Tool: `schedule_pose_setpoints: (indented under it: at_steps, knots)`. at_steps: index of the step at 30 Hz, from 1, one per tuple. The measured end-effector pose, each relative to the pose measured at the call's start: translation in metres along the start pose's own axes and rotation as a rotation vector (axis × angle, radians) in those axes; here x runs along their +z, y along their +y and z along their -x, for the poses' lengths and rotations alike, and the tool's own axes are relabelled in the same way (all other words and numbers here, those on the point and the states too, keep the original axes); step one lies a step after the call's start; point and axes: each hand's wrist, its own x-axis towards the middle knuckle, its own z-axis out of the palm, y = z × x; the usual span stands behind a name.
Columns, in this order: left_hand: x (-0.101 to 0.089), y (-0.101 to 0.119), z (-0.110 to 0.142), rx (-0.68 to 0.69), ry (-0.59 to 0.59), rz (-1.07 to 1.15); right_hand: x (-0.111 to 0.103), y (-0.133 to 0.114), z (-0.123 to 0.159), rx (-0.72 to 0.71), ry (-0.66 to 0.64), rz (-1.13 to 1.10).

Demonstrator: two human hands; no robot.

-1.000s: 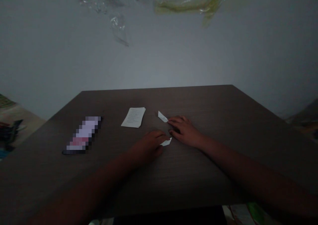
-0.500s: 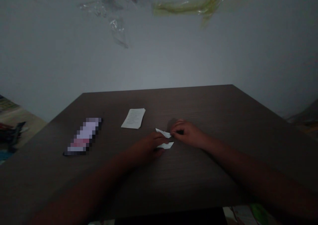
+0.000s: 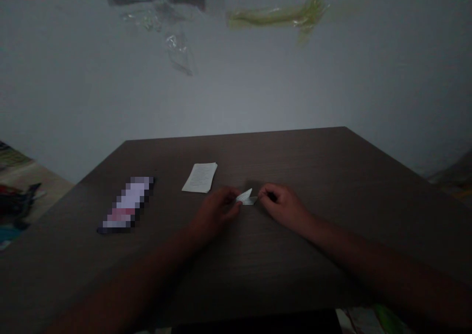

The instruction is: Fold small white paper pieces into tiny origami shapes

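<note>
A person's left hand [image 3: 218, 208] pinches a small white paper [image 3: 246, 197] between thumb and fingers above the middle of a dark wooden table [image 3: 295, 265]. The paper shows two flaps spread in a V; whether it is one folded piece or two cannot be told, and its left end is hidden by the fingers. The right hand [image 3: 282, 202] sits at the paper's other end, thumb and forefinger drawn close; whether they grip the edge is too dim to tell. Beyond the left hand lies a stack of printed paper [image 3: 200, 178], its lines too small to read. Farther left rests a phone [image 3: 127, 201], its screen blurred into blocks. Yellow tape [image 3: 273, 18] and crumpled clear plastic [image 3: 179, 46] cling to the pale wall [image 3: 236, 88], both partly cut off at the top. Both forearms run into shadow, and clutter [image 3: 18, 201] at the far left is hard to make out.
</note>
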Motion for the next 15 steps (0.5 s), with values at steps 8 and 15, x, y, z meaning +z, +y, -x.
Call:
schedule_pose_setpoints:
  at_steps: [8, 15]
  knots:
    - [0.012, 0.007, 0.003, 0.053, -0.016, 0.067, 0.028, 0.000, 0.010, 0.087, -0.055, -0.247]
    - [0.013, -0.001, 0.005, 0.059, 0.018, 0.063, 0.027, 0.005, 0.009, 0.116, -0.041, -0.272]
